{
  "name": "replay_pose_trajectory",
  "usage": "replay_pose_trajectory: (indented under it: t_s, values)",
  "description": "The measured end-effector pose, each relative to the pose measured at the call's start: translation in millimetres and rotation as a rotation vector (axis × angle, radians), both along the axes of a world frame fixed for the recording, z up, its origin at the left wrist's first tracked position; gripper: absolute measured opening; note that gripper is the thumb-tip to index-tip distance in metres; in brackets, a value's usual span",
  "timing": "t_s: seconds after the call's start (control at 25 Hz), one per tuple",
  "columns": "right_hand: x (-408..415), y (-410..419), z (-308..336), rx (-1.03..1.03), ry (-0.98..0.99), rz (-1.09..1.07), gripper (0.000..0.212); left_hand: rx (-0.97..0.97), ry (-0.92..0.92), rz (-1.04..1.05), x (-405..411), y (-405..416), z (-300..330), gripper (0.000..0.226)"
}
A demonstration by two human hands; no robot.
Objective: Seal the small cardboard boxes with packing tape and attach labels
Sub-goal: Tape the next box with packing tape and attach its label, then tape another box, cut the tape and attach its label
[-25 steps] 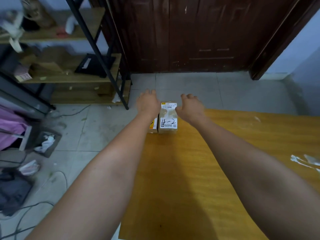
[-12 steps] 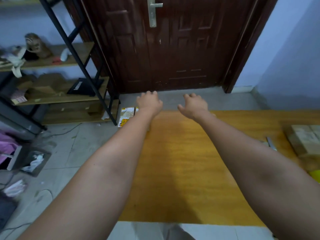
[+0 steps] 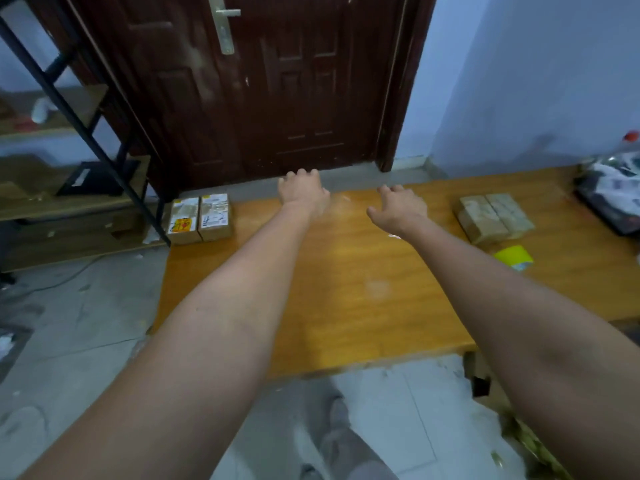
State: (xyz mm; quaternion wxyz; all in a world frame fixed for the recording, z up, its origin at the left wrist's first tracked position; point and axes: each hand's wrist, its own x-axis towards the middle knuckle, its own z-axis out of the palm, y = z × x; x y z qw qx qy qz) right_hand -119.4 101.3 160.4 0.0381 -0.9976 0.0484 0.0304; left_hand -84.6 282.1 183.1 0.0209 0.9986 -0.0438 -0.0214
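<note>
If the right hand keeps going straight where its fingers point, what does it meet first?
Probably nothing on the table: the right hand points toward the far edge, and the way looks free. Beyond lie bare floor and the door. The plain boxes sit off to its right, outside that line. Depth is uncertain.

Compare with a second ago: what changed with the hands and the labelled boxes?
Both hands let go of the two labelled boxes, which now sit alone at the table's far left corner. The left hand and right hand have swung rightward over bare tabletop, toward the plain boxes. Both stay empty, fingers relaxed.
</note>
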Motion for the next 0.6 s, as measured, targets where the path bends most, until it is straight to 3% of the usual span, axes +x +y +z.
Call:
replay_pose_trajectory:
  t_s: [0.6]
  values:
    - [-17, -327, 16, 0.045, 0.01, -0.048, 0.055, 0.001, -0.011, -0.061, -21, -319, -6, 0.045]
